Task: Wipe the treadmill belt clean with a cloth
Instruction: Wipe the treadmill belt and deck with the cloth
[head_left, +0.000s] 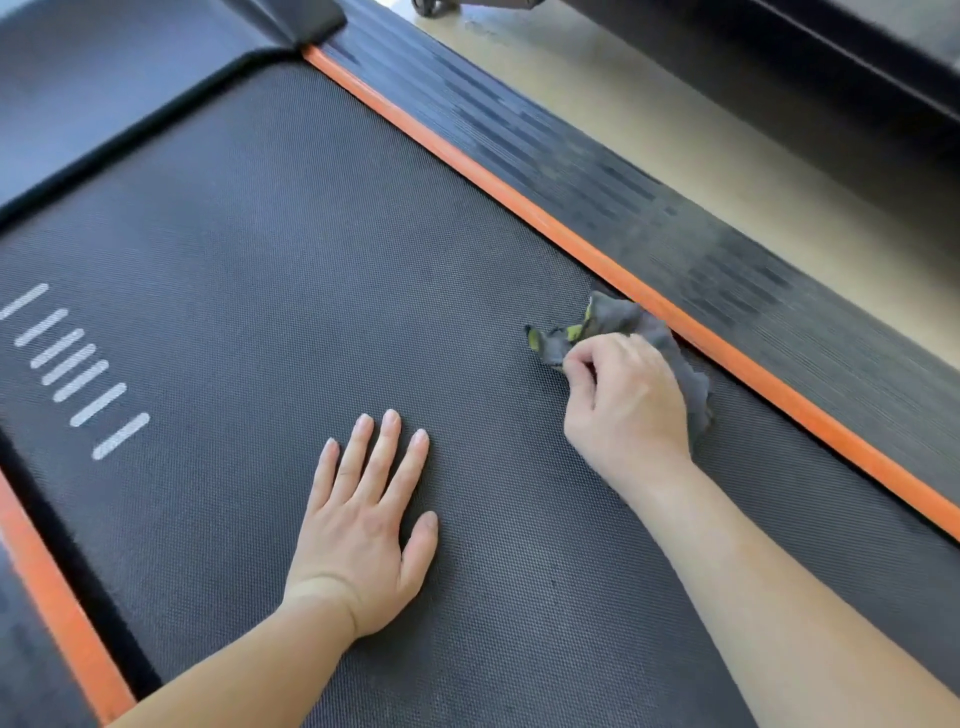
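cloth bunched at the belt's right edge

the cloth is a small grey rag with a yellow-green trim, crumpled on the belt right against the orange strip on the right side. it looks thin, soft and light, so it will fold and slide under the slightest push; bunched like this it offers little wiping face. to my eye it would work better spread flatter under the palm, pressed from above rather than held by one corner.

the right hand sits on top of it with fingers curled, thumb and forefinger pinching a fold near its left end, while the rest of the rag trails out under and behind the knuckles. the left hand lies flat on the belt, fingers straight and slightly spread, holding nothing, well apart from the rag.

the belt is dark and finely textured, likely grippy enough to drag at the fabric. white dashes mark it at left. beyond the strip runs a ribbed side rail, then pale floor.
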